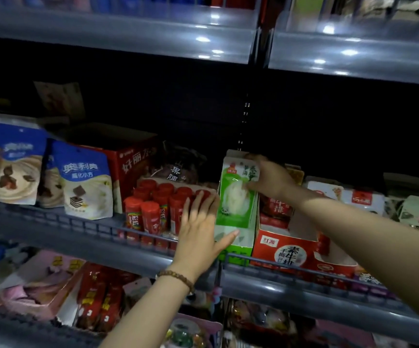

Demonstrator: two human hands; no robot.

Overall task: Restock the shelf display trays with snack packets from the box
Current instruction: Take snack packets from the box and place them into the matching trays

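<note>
A green and white snack packet stands upright in a green and white display tray on the middle shelf. My right hand grips the packet's top right corner from above. My left hand lies flat with straight fingers against the tray's left side, thumb across its front. The box of packets is out of view.
Left of the tray stand several red-capped candy tubes, a red carton and blue pouches. To the right sits a red display tray. A grey shelf rail runs in front. Shelves above and below hold more goods.
</note>
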